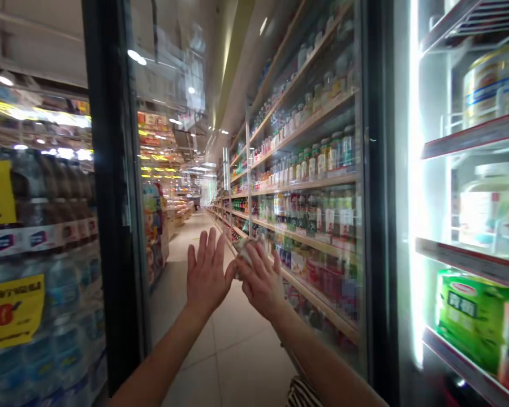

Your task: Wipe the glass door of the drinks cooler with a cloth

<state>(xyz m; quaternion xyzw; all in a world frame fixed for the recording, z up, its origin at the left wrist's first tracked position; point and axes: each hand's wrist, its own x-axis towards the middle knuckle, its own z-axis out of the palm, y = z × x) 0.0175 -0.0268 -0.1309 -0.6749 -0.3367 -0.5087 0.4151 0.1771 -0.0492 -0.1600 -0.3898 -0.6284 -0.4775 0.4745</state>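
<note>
In front of me stands a glass door [173, 316] in a dark frame. My left hand [207, 271] is raised toward the pane with its fingers stretched and apart, holding nothing. Close beside it, my right hand [263, 280] presses a crumpled pale cloth [248, 249] toward the glass. The cloth shows above and left of the right hand's fingers, and the rest is hidden under them. The left thumb almost meets the cloth; I cannot tell if they touch.
On the right, a lit fridge holds a white bottle [492, 209], a green pack [470, 316] and a large can [494, 85] on wire shelves. Stacked bottles [55, 282] with yellow price signs [12, 311] stand left. Bottle-lined shelves [322, 158] and an aisle appear in the glass.
</note>
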